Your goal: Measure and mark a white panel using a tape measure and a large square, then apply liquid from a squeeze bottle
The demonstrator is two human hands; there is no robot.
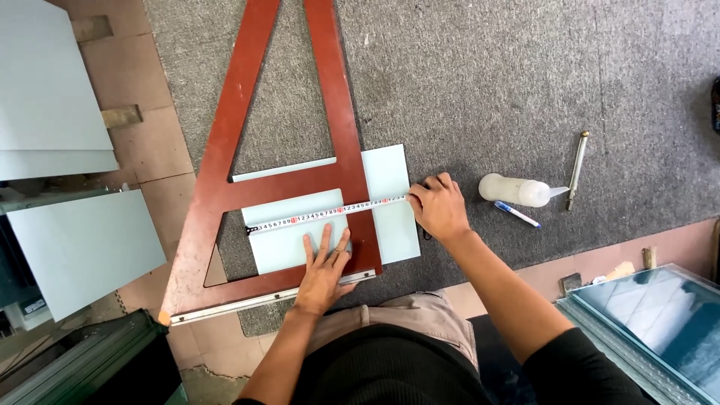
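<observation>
L hand (pixel 324 264): open, flat, fingers spread; palm down on glass sheet, fingertips just below tape measure, heel of palm at lower bar of wooden frame. Grips nothing, presses only.
R hand (pixel 439 208): partly closed, fingers curled; pinches tape measure at its R end, just past R edge of glass sheet. Small dark bit shows under the hand, prob. the tape case, can't tell for sure.
Tape measure (pixel 326 214): white blade w/ red + black marks, pulled out across glass sheet, slight tilt up to the R; hook end at L edge of the glass, crosses over R leg of wooden frame.
Glass sheet (pixel 390 187): pale blue-green, rectangular, flat on table, mostly under wooden frame.
Wooden frame (pixel 225 142): red-brown, A-shaped, lies flat on glass + table; crossbar over upper part of glass, metal strip along bottom bar.
Table (pixel 487 82): grey carpet-like top, carries all items above.
Plastic bottle (pixel 517 190): whitish, on its side w/ nozzle to the R, near R hand, not touching.
Marker (pixel 517 214): blue + white, just below the bottle.
Metal tool (pixel 576 170): slim rod, brass end, R of bottle.
Glass panels L (pixel 82 244): pale sheets stacked beside table.
Glass stack R (pixel 660 315): dark blue-green sheets, lower R corner.
</observation>
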